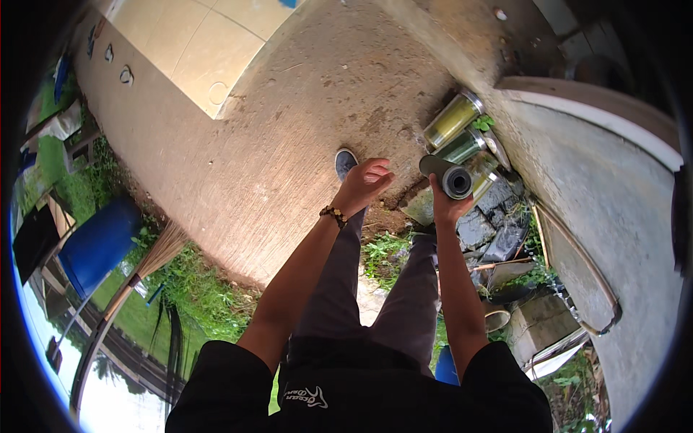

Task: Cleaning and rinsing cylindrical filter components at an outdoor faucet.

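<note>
My right hand (449, 206) grips a short dark grey-green cylinder (437, 167) from below. Its round end, facing me, has rings about a dark centre; I cannot make out its exact kind. To the left, my left hand (367, 185) hangs in the air with its fingers apart and nothing in it, above my grey shoe (345, 163). A beaded bracelet (333, 215) circles that wrist. Just beyond the held cylinder, a yellow-green see-through cylinder (453, 121) with a silvery end lies by the wall. A darker green cylinder (462, 147) lies beside it, partly hidden.
A concrete wall (599, 166) rises at the right, with a curved hose (595, 281) near its foot. Broken stones (498, 216) and weeds lie below. At the left are a blue barrel (101, 242) and a twig broom (162, 252). Pale tiles (209, 43) border the rough concrete ground (253, 166).
</note>
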Tool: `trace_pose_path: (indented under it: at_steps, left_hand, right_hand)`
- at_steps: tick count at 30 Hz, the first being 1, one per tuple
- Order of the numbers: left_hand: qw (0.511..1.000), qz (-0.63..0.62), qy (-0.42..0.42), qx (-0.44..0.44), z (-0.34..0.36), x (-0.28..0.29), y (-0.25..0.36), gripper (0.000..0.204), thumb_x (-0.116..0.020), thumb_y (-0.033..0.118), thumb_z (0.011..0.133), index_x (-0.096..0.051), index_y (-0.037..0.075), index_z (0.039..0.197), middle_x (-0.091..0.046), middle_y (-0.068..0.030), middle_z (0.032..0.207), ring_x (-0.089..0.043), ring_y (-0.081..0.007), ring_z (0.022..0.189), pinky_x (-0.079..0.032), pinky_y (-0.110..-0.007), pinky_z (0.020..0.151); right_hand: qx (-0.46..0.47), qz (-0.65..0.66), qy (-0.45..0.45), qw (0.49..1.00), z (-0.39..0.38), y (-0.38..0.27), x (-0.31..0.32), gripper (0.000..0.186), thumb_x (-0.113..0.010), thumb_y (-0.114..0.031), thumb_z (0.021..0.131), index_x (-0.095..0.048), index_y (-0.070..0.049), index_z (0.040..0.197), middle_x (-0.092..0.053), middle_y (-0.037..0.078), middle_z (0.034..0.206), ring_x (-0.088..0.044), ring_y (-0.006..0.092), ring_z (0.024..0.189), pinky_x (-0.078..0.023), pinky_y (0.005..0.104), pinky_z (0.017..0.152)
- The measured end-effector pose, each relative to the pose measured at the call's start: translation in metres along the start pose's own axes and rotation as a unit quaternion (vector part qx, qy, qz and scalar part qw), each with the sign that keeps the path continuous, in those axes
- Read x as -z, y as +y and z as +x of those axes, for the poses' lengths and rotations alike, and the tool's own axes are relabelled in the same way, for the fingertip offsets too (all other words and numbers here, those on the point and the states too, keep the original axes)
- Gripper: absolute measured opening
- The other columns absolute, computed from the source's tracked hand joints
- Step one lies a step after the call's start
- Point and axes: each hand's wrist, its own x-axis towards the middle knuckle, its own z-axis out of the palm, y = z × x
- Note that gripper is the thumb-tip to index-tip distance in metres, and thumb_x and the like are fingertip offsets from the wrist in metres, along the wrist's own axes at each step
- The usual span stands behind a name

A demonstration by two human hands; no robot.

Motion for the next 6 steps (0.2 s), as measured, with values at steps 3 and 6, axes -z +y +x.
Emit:
trace_pose_path:
  at_steps: [3, 6]
  left_hand:
    - [0.993, -0.073, 0.087, -0.009, -0.006, 0.081, -0.002, 0.038, -0.062, 0.028, 0.098, -0.059, -0.002, 0.122, -0.070, -0.0134, 0.108, -0.067, -0.0190, 0.104, -0.053, -0.032, 0.089]
    - [0.975, -0.168, 0.143, 0.037, 0.003, 0.140, -0.014, 0.038, -0.059, 0.032, 0.099, -0.059, 0.008, 0.128, -0.066, -0.0088, 0.119, -0.063, -0.0156, 0.109, -0.050, -0.033, 0.095]
  right_hand:
    - [0.085, 0.054, -0.051, 0.994, -0.026, -0.107, -0.053, 0.057, -0.090, -0.015, 0.062, -0.063, 0.002, 0.109, -0.067, 0.013, 0.107, -0.066, 0.0251, 0.100, -0.054, 0.0389, 0.087]
    - [0.190, 0.194, -0.120, 0.955, -0.045, -0.175, -0.093, 0.076, -0.082, -0.005, 0.073, -0.042, -0.002, 0.138, -0.052, 0.018, 0.137, -0.057, 0.0368, 0.120, -0.046, 0.0524, 0.103]
